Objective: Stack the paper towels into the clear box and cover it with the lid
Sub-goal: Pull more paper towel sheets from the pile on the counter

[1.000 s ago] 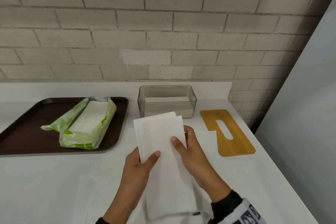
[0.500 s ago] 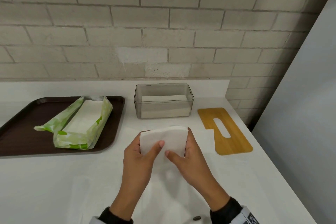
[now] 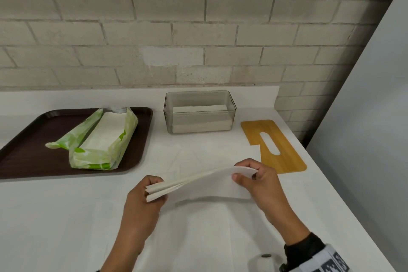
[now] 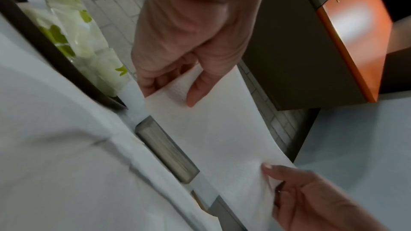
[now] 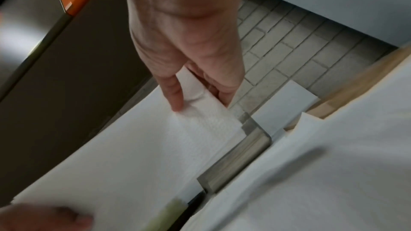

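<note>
A folded stack of white paper towels hangs crosswise above the counter, held at both ends. My left hand pinches its left end, where the layers fan apart; my right hand pinches the right end. The wrist views show the same towels with thumb over fingers at each end. Behind them stands the clear box, uncovered, with a low pile of towels inside. Its bamboo lid, with an oval slot, lies flat to the right of the box.
A dark brown tray at the left carries an opened green-and-white towel pack. Loose white sheets lie flat on the white counter under my hands. A brick wall runs behind; a grey panel stands at the right.
The towels went from a long sheet held lengthwise toward me to a folded stack turned crosswise. My hands moved apart to its two ends.
</note>
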Tool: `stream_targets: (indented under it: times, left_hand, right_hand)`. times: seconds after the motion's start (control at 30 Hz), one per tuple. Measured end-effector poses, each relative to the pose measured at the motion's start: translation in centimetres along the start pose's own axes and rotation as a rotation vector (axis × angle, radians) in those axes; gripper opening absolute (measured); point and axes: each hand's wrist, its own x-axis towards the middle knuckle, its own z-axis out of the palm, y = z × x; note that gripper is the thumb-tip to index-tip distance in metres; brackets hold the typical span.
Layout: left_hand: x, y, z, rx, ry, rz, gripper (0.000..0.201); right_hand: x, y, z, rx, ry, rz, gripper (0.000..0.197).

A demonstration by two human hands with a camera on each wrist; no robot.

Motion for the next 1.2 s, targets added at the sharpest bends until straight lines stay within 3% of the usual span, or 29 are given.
stream_targets:
  times: [0.17,0.37,0.57,0.7,0.77,0.9,1.0,1.07,1.13,1.2]
  left_hand:
    - [-0.7,0.5,1.0,-0.017,0.041,-0.034,0.029]
    - [-0.6,-0.5,1.8,0.081,0.073,-0.092,0.033]
    - [-0.5,0.4,1.2,0.056,0.109,-0.056,0.030]
    - [-0.3,-0.1,0.6,0.077,0.088,-0.108,0.024]
    - [-0.2,-0.2,0.0,0.085,0.078,-0.130,0.022]
    - [-0.6,-0.2,-2.3,0.164,-0.019,-0.145,0.022]
    - [-1.2,-0.1,-4.2,0.272,-0.259,-0.216,0.025]
    - [-1.6,-0.1,-4.7,0.243,-0.342,-0.244,0.030]
    - [-1.7,0.2,-4.4,0.150,-0.303,-0.220,0.030]
    - [-1.6,0.6,-4.0,0.053,-0.173,-0.190,0.021]
  right_hand:
    - [-0.5,0.5,0.6,0.110,0.068,0.004,0.028]
    - [-0.7,2.8,1.3,-0.039,-0.005,0.266,0.035]
    - [-0.4,2.4,0.7,-0.052,0.049,0.193,0.027]
    - [-0.6,3.3,0.5,-0.166,-0.145,0.270,0.040]
    - [-0.5,3.4,0.5,-0.238,-0.192,0.271,0.036]
    - [0.6,1.4,0.3,-0.215,-0.128,0.157,0.013]
    - [2.0,-1.8,1.3,-0.127,-0.180,0.012,0.017]
    - [2.9,-3.9,3.0,-0.141,-0.275,-0.078,0.022]
    - [3.9,-5.5,5.4,-0.214,-0.379,-0.171,0.026]
    - [4.7,-6.3,8.0,-0.262,-0.477,-0.231,0.027]
